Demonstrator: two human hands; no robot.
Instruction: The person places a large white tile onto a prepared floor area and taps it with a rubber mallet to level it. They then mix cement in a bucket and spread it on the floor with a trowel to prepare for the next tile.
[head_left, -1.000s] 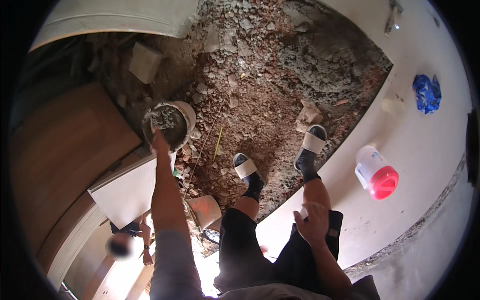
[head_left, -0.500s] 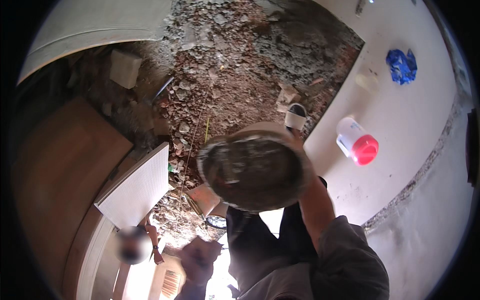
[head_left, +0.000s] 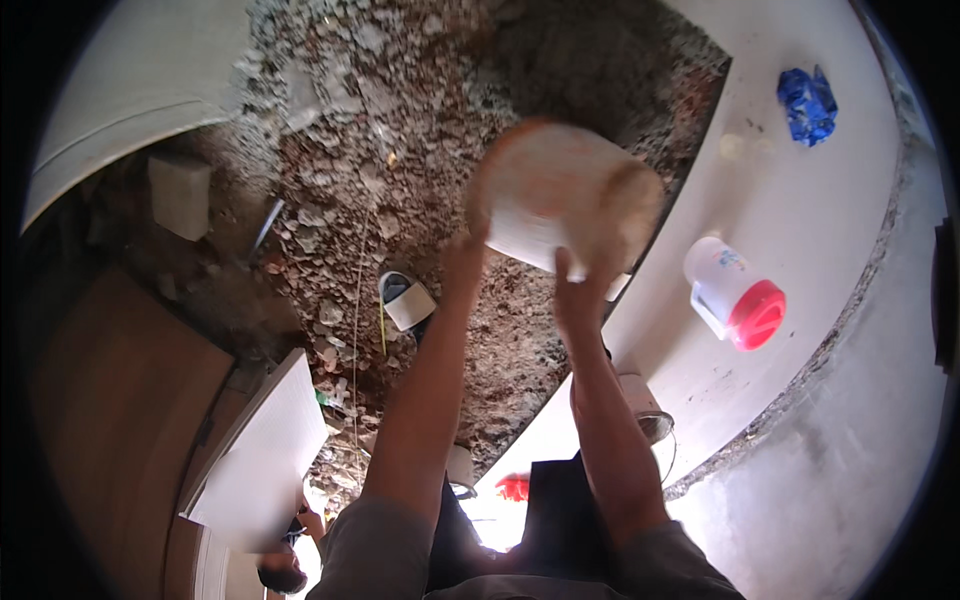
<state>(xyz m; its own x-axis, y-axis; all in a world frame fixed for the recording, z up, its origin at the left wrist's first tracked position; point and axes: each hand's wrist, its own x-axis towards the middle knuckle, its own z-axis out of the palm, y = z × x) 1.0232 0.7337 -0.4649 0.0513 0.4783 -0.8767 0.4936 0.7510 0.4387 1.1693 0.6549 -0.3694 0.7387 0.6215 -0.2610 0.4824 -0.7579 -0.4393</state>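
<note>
In the head view, a pale bucket (head_left: 550, 185) with orange-brown stains is tipped over the rubble ground (head_left: 490, 320) beside the dark grey mortar patch (head_left: 590, 65). My left hand (head_left: 463, 260) grips its lower left side. My right hand (head_left: 577, 290) holds it lower down on the right. The bucket and my fingers are motion-blurred, and its inside is hard to make out. A sandalled foot (head_left: 407, 300) stands left of my hands. Another bucket (head_left: 640, 420) with a wire handle is partly behind my right forearm.
Along the right runs a white slab (head_left: 800, 200) bearing a pink-lidded jug (head_left: 738, 295) and crumpled blue plastic (head_left: 807, 105). At left are a pale block (head_left: 180, 195), a brown board (head_left: 120, 390) and a white panel (head_left: 250, 450), with another person (head_left: 283, 570) below it.
The bucket went from the left, close past my body, up to the upper middle and has tipped, hiding the mortar that showed inside. Both my hands are now on it, arms stretched forward.
</note>
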